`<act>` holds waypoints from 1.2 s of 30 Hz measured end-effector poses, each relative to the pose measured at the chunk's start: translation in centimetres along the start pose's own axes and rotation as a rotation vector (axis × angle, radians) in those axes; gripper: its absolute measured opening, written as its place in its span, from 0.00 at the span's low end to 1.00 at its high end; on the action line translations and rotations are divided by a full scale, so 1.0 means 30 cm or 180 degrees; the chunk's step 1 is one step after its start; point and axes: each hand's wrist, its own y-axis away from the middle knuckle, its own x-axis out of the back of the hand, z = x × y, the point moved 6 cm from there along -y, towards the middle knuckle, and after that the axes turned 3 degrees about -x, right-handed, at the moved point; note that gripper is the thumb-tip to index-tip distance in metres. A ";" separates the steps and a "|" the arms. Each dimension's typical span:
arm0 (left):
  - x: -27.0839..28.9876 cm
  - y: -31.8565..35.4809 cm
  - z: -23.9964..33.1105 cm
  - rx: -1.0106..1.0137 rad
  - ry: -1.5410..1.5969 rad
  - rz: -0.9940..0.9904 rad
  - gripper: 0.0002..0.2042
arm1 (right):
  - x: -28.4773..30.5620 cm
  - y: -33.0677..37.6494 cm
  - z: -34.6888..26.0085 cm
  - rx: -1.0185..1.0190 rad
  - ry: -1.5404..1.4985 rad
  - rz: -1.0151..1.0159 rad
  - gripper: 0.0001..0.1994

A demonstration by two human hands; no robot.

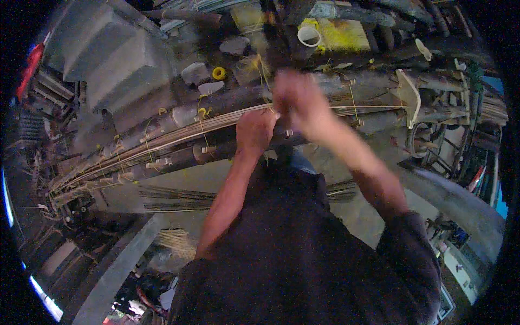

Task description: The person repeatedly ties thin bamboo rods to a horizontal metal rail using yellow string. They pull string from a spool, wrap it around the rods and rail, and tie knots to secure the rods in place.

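A long bundle of thin pale strips (pixel 187 130) runs from left to right, lying between two dark poles. My left hand (pixel 255 130) is closed over the bundle near its middle. Something small and pale shows by its fingertips; what they pinch is hidden. Just to the right, my right hand (pixel 300 100) is raised over the bundle and smeared by motion, so its fingers do not show clearly. Thin yellow cords (pixel 201 125) cross between the poles at intervals, looped on small pegs (pixel 208 149).
Beyond the poles lie a yellow ring (pixel 219 73), pale flat stones (pixel 195 73) and a white cup (pixel 309 36) beside a yellow-stained board (pixel 344 35). A pale upright plate (pixel 407 97) stands at the right. More thin rods (pixel 176 199) lie below, left of my body.
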 end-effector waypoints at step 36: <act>0.416 0.236 -0.440 -0.0174 0.0335 -0.0700 0.15 | -0.291 -0.182 -0.580 -0.0952 0.0733 -0.0837 0.10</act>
